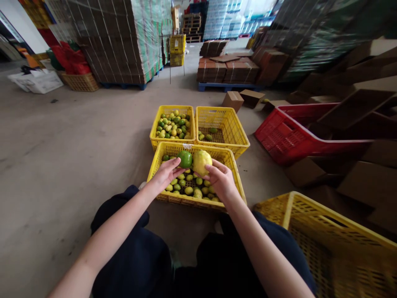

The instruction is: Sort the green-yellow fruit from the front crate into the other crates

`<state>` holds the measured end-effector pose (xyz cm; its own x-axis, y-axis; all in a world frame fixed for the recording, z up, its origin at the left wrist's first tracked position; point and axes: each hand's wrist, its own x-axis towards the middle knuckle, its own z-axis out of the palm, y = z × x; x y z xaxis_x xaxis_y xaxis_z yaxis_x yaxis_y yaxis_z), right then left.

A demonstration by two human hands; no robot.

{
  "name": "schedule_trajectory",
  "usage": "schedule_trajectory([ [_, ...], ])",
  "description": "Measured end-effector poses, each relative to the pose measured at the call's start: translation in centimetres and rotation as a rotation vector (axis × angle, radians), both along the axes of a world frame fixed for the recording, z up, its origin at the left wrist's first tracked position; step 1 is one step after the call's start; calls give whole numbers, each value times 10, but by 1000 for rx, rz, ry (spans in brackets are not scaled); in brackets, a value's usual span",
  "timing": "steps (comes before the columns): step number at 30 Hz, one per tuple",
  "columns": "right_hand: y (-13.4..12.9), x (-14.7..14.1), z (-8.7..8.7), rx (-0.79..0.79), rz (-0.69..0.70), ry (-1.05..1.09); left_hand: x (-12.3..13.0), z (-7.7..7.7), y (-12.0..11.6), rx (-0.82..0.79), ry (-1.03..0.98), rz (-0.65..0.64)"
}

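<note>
The left hand (164,176) gripped a round green fruit (185,158), the right hand (222,179) a bumpy yellow fruit (201,160) beside it. Both hands angled inward

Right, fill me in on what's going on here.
The person's left hand holds a green fruit and the right hand a bumpy yellow fruit, side by side above the front yellow crate, where loose fruit lies. Behind it stand two more yellow crates: the back left crate holds a heap of green and yellow fruit, the back right crate only a few pieces.
</note>
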<state>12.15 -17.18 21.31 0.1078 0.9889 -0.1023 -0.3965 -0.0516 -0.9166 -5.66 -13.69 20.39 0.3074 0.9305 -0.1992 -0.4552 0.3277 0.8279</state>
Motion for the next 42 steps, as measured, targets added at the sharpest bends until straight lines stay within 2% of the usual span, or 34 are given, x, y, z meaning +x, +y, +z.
schedule_trajectory([
  [3, 0, 0, -4, 90, -72, -145, 3, 4, -4, 213, 144, 127],
  [6, -1, -3, -5, 159, -103, -198, 4, 7, -6, 357, 221, 155],
  [14, -5, -7, 3, 208, -82, -243, 2, 6, -11, 511, 282, 165],
  [20, -4, -8, -1, 300, -134, -291, -1, 3, -17, 635, 360, 177],
  [26, -6, -5, -5, 302, -82, -329, -2, 2, -18, 640, 359, 175],
  [35, -9, 1, -12, 352, -145, -516, -3, -1, -17, 716, 421, 180],
  [42, -10, 3, -14, 351, -129, -553, -3, 3, -18, 650, 390, 195],
])
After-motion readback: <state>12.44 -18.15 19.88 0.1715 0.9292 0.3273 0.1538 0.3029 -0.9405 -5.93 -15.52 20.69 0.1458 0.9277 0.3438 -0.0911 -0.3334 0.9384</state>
